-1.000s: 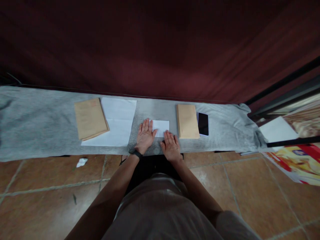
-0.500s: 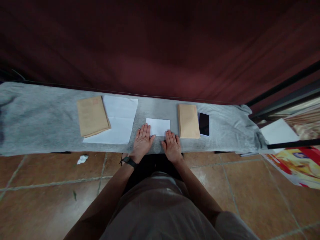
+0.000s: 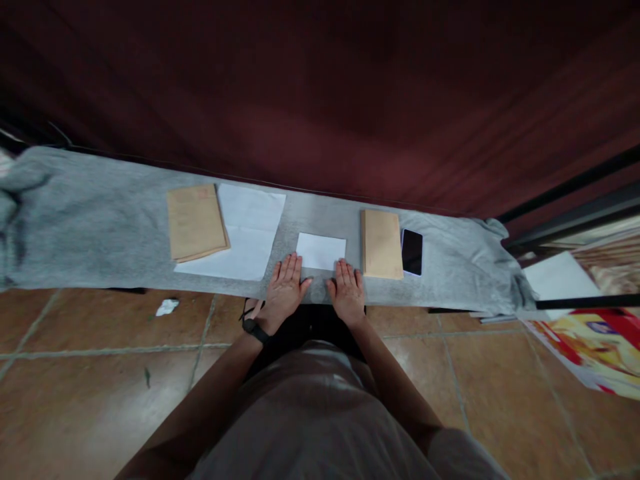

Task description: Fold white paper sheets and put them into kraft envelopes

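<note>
A small white rectangle of paper (image 3: 321, 251) lies flat on the grey cloth-covered table (image 3: 110, 220). My left hand (image 3: 286, 288) rests palm down, fingers stretched out, at the paper's lower left corner. At its lower right corner lies my right hand (image 3: 347, 292), also flat with fingers extended. Neither hand holds anything. To the right is a stack of brown envelopes (image 3: 383, 245). On the left another pile of brown envelopes (image 3: 197, 223) partly covers a large white sheet (image 3: 250, 227).
A phone (image 3: 412, 252) with a dark screen lies right of the right envelope stack. A dark red curtain (image 3: 310, 133) hangs behind the table. At the far right are a black rail (image 3: 590, 301) and a colourful printed box or bag (image 3: 600, 347). Crumpled white paper (image 3: 167, 307) lies on the tiled floor.
Both hands have drawn slightly back toward me relative to the small white paper, which stays on the table. The whole view has shifted and tilted slightly.
</note>
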`<state>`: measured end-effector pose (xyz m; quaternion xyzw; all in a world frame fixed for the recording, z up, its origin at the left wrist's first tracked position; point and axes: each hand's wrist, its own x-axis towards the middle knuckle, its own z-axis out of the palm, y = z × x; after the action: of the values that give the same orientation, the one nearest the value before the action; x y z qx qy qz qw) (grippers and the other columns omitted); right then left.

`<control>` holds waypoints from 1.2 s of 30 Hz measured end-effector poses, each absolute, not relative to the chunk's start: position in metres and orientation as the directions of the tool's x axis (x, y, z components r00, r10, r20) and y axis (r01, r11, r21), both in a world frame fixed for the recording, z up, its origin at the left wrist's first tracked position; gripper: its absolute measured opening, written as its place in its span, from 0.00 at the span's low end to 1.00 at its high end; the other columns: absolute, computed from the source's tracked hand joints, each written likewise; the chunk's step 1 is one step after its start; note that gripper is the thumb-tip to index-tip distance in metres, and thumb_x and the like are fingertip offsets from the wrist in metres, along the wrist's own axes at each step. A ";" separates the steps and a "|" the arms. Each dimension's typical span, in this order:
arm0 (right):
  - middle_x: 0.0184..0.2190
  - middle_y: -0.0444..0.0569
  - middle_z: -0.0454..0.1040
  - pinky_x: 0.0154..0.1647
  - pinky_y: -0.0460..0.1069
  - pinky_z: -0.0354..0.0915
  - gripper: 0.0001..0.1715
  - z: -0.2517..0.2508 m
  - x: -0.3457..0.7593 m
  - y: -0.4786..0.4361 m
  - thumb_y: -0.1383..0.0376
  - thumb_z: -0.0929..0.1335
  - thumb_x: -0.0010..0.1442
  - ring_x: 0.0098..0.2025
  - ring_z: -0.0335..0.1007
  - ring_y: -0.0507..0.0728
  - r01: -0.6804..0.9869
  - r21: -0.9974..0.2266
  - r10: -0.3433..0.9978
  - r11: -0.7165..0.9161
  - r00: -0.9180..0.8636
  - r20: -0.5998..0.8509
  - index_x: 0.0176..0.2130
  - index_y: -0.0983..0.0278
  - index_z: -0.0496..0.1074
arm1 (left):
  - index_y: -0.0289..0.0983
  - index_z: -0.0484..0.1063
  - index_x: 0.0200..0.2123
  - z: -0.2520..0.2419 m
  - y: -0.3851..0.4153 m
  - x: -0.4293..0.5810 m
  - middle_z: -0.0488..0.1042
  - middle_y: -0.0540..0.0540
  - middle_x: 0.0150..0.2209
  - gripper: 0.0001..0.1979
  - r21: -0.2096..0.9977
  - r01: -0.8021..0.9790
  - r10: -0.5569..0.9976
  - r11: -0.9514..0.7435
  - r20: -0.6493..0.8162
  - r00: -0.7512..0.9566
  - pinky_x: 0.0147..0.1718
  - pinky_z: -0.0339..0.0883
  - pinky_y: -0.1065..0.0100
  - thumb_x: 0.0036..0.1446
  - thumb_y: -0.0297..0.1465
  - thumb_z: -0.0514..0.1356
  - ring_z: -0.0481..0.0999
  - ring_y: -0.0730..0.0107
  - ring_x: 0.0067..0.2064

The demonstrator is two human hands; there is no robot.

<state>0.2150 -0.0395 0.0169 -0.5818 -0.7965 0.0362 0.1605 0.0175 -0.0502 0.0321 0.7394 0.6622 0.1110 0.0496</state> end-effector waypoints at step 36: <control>0.71 0.65 0.55 0.71 0.63 0.52 0.36 0.016 0.217 -0.022 0.54 0.55 0.76 0.72 0.51 0.65 0.914 -0.201 0.926 0.352 -0.308 0.218 0.72 0.74 0.52 | 0.33 0.55 0.71 0.037 -0.054 0.018 0.50 0.31 0.73 0.34 0.149 0.931 0.943 -0.333 0.083 0.323 0.71 0.46 0.49 0.69 0.46 0.52 0.48 0.51 0.74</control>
<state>0.2172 -0.0221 0.0158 -0.5690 -0.8086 0.0198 0.1487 0.0182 -0.0544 0.0373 0.8126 0.5765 0.0773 0.0366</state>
